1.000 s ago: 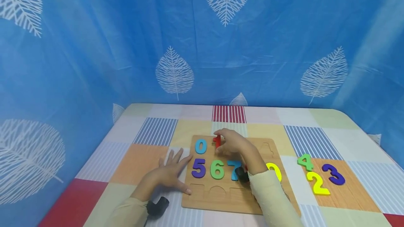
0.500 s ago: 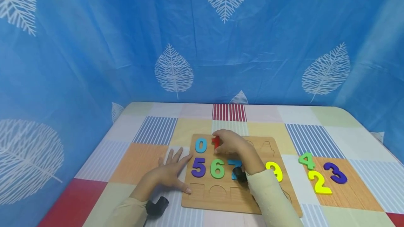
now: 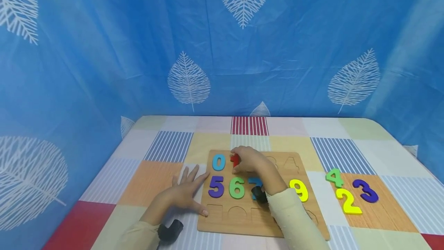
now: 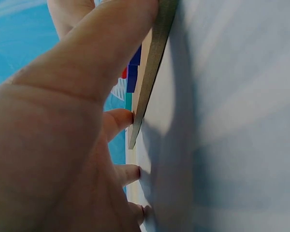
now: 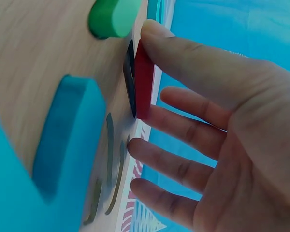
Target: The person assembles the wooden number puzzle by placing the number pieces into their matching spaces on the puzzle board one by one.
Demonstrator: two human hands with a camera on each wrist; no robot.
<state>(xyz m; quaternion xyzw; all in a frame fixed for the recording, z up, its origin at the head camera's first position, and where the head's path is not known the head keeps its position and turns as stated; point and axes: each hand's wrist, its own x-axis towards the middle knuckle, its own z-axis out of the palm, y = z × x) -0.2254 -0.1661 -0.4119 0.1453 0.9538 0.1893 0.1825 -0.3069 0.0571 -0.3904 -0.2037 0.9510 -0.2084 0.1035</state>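
My right hand (image 3: 248, 160) pinches a red number 1 (image 5: 144, 79) between thumb and fingers at the top row of the wooden number board (image 3: 222, 225). In the right wrist view the red piece stands right at its dark recess, slightly tilted. My left hand (image 3: 185, 194) lies spread at the board's left edge, with the thumb on the board and the other fingertips on the cloth, as the left wrist view shows. Beside the red piece sits a blue 0 (image 3: 218, 162). Below are a purple 5 (image 3: 216, 187), a green 6 (image 3: 237, 188), a partly hidden blue 7 (image 3: 254, 181) and a yellow 9 (image 3: 299, 190).
Right of the board, a green 4 (image 3: 334, 178), a yellow 2 (image 3: 348, 201) and a purple 3 (image 3: 365, 191) lie on the patchwork tablecloth (image 3: 378, 238). Shaped recesses show in the board's top and bottom rows. A blue leaf-print curtain (image 3: 295, 49) hangs behind the table.
The right hand keeps its pinch on the red 1 and has shifted slightly, covering more of it. The left hand stays at the board's edge. The whole view has shifted a little.
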